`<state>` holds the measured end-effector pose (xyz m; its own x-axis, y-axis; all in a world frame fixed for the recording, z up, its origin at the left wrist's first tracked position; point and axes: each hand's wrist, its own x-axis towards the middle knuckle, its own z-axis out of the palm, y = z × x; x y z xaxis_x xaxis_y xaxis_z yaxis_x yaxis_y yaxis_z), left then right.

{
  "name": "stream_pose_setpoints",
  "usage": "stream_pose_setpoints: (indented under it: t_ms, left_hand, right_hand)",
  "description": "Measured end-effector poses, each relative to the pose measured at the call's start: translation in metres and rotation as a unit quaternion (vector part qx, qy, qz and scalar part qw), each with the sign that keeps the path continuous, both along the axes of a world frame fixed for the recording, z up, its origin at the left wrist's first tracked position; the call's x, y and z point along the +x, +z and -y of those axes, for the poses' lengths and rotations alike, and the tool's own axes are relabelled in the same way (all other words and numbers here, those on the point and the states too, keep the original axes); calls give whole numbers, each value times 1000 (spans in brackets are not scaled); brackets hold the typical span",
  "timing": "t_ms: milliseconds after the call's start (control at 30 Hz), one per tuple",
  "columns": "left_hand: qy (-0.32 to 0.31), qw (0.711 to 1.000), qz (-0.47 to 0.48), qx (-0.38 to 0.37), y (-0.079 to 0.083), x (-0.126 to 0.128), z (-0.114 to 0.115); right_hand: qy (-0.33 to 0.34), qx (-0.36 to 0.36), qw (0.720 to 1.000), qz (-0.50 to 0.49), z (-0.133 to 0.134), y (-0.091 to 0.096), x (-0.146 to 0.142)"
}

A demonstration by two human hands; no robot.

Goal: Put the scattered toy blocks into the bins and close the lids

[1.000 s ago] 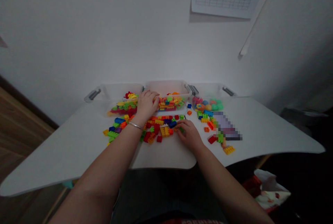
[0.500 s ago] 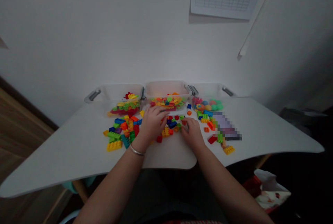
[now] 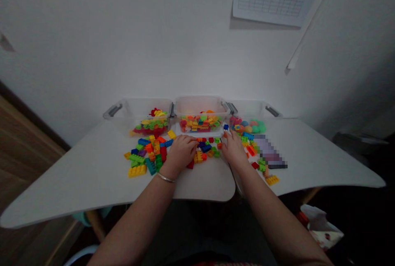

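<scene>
A white table carries a clear middle bin, with a left bin and a right bin just beside it on either side. Loose bricks spread in front of the middle bin and to its front left, where a yellow brick lies nearest the edge. To its front right lie scattered bricks and a pixelated flat object.

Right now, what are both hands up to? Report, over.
Left hand over the loose blocks, covering some. Right hand near a small blue block. Grip unclear on both.
</scene>
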<state>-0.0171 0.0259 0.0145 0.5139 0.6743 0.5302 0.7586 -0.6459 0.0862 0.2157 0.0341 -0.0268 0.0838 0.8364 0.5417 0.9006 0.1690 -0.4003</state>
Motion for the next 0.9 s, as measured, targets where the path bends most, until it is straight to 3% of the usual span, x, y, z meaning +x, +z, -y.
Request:
stream_pose_setpoints:
  t_ms: [233, 533, 667, 900]
  left_hand:
    - [3, 1000, -4, -15, -2, 1, -2]
    - [-11, 999, -2, -40, -3, 0, -2]
    - [-6, 999, 1, -43, -3, 0, -2]
    - [-8, 999, 2, -44, -6, -1, -4]
  right_hand:
    - [3, -99, 993, 59, -37, 14, 8]
    - [-9, -189, 976, 107, -59, 27, 10]
    - [-21, -203, 971, 121, -50, 31, 5]
    - [-61, -228, 965, 110, -10, 31, -2]
